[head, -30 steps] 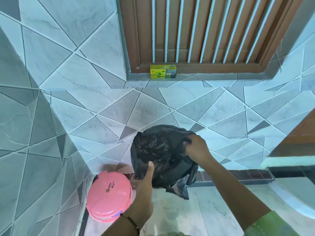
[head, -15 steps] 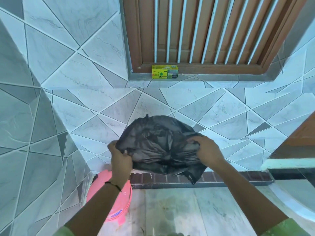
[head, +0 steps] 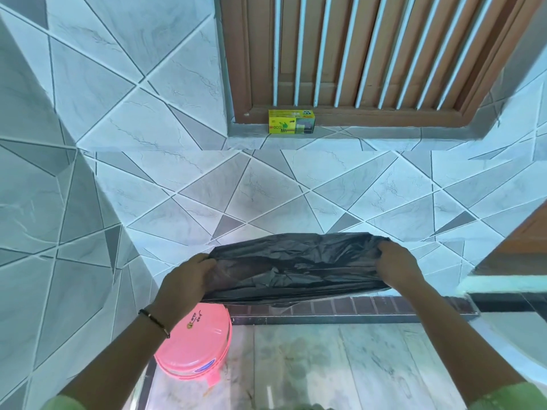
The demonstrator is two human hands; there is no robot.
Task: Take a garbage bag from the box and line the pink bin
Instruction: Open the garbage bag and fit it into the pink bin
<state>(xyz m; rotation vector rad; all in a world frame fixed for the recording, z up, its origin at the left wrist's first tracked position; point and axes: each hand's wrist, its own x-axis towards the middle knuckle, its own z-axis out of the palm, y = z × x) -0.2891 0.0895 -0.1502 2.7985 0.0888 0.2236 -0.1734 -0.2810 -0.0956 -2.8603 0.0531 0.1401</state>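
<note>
Both of our hands hold one black garbage bag out in front of us, stretched flat between them above the floor. Starting at the left, our left hand grips the bag's left end, fingers curled round the plastic, with a dark bracelet on that wrist. Just below that hand stands the pink bin on the marble floor, close to the tiled wall, its pink lid closed. Further right, up on the window ledge and well apart from the bag, sits the yellow box, against the brown window frame. At the right, our right hand clamps the bag's other end, fingers bunched into the crumpled plastic. Green sleeves show at the bottom corners.
</note>
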